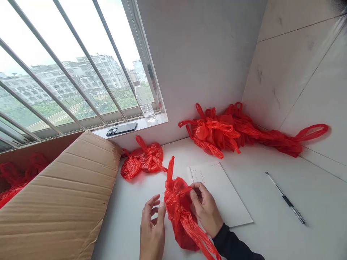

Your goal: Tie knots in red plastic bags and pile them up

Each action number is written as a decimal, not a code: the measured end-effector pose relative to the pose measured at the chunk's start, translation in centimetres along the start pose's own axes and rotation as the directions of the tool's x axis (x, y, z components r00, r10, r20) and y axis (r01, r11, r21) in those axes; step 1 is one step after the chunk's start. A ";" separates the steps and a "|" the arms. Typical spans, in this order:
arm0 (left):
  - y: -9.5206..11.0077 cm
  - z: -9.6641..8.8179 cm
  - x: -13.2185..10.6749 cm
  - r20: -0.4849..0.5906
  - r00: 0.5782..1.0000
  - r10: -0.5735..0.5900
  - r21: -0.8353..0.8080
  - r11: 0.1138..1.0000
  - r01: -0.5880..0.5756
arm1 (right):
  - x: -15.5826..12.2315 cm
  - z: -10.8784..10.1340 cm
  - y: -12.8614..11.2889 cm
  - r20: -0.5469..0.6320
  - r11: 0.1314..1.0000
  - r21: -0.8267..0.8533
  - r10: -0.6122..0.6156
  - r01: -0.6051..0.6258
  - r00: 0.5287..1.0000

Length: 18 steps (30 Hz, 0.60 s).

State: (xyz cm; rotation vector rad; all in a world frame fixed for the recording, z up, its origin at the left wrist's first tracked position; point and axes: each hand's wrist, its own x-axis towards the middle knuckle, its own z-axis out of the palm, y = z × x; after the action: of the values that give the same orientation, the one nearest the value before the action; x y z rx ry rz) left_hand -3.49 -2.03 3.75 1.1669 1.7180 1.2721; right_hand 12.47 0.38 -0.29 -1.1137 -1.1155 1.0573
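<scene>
A knotted red plastic bag [179,209] lies on the white tabletop between my hands, one handle loop sticking up and the other trailing toward me. My right hand [206,207] pinches a piece of the bag at its upper right side. On the other side, my left hand [153,224] has its fingers apart and curved, close to the bag's left edge, with nothing in it. What the bag holds is hidden by the plastic. Partly under my right hand is a white notepad [230,202] with some small writing near its top.
More tied red bags [143,159] sit by the wall, with a large pile of red bags [222,130] in the corner. A cardboard box [62,191] with red bags inside stands at left. A pen [284,198] lies at right. The sill bears a phone [121,129] and a bottle [145,103].
</scene>
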 end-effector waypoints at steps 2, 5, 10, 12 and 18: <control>0.8 0.7 -0.8 0.017 0.994 0.104 0.185 0.977 -0.106 | 0.0 0.0 -0.1 0.016 1.000 -0.003 -0.007 0.007 1.000; 1.3 2.0 -1.0 0.104 0.978 0.182 0.359 0.910 -0.208 | -0.1 0.0 -0.3 0.036 1.000 0.026 -0.002 0.001 0.999; 1.2 2.7 0.7 0.197 0.968 0.158 0.248 0.947 -0.205 | 0.3 0.0 0.0 -0.017 0.995 0.094 0.034 -0.032 0.999; 1.6 2.5 1.4 0.193 0.969 0.156 0.151 0.971 -0.187 | 0.4 0.0 0.1 -0.036 0.992 0.117 0.049 -0.045 0.998; 2.7 2.8 2.5 0.222 0.974 0.036 -0.033 0.999 -0.030 | -0.5 -0.7 -1.8 0.121 0.993 0.089 -0.091 0.080 0.988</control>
State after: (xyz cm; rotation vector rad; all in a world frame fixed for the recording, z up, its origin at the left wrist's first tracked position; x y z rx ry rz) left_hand -1.16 1.61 5.47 1.2743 1.5175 1.1351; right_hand 13.24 -0.40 1.38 -0.9349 -1.1963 1.1083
